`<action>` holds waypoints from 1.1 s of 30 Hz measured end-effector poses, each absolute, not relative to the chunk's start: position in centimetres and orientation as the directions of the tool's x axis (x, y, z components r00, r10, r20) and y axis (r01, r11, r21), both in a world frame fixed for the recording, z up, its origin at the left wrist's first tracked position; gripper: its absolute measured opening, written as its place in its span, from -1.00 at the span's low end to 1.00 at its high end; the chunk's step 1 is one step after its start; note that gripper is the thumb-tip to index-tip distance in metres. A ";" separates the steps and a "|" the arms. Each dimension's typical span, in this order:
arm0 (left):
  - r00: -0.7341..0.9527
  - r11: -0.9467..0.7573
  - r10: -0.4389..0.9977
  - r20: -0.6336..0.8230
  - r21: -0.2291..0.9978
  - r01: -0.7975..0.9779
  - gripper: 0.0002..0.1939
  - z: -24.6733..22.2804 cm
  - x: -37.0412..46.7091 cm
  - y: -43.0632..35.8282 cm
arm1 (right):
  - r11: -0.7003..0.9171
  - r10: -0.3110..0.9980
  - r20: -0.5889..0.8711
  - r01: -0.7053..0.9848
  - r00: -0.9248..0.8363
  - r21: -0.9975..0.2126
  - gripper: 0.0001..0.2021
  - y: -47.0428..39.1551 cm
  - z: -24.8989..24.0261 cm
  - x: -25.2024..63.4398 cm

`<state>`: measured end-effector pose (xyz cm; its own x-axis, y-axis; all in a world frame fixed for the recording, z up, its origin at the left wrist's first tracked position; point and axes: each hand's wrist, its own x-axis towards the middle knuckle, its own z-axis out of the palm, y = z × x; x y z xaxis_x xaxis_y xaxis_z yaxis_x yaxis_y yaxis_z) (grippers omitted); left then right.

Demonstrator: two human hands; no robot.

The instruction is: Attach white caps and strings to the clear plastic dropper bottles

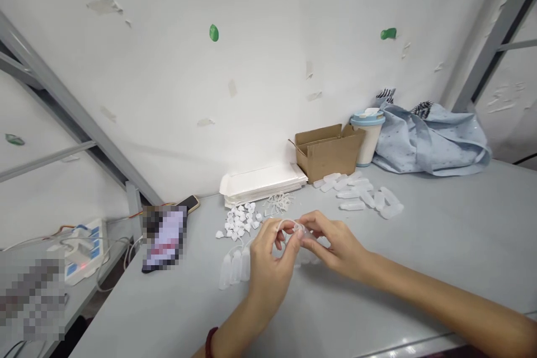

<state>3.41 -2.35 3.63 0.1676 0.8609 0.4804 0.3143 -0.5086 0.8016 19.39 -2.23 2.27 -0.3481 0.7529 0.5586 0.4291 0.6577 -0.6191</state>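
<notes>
In front of me, my left hand [272,260] and my right hand [331,240] meet at the fingertips. My right fingers pinch a small translucent plastic bottle [309,234], partly covered by them. A thin white flexible tube [284,222] curves over to the bottle's end, with my left fingers closed on it there; the exact joint is hidden. Beside my left hand stand several translucent bottles [230,269] in a row with thin white tubes at their tops. Just beyond lie a pile of small white caps [238,220] and a heap of thin white pieces [277,203].
Loose translucent bottles [352,205] lie right of my hands. Behind are stacked white flat boxes [264,183], an open cardboard box [329,155], a lidded cup [370,140] and a light blue bag [432,140]. A power strip [86,251] with cables is at the left.
</notes>
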 end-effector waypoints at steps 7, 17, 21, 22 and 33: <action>0.133 -0.291 0.955 0.264 0.920 0.262 -0.85 3.4 3.4 -1.5 | 0.763 0.614 0.690 0.510 -0.383 -0.397 -0.80 -1.3 1.1 19.3; 0.270 -0.647 0.758 0.594 0.631 0.428 -0.89 4.1 2.6 -1.6 | 0.264 0.917 0.253 -0.008 -0.307 -0.965 -0.79 -1.4 3.5 19.9; 0.469 -0.867 0.372 0.801 0.120 0.483 -0.85 5.6 2.6 -0.2 | 0.013 0.944 0.098 -0.263 -0.314 -0.965 -0.78 -0.9 4.0 20.9; 0.554 -0.883 0.325 0.766 0.035 0.469 -0.77 6.1 2.9 0.4 | -0.013 0.949 0.080 -0.293 -0.305 -0.956 -0.78 -0.8 4.0 21.1; 0.625 -0.900 0.373 0.686 0.102 0.424 -0.57 6.5 8.0 3.4 | -0.017 0.990 0.046 -0.444 -0.132 -0.896 -0.83 -0.2 4.8 23.0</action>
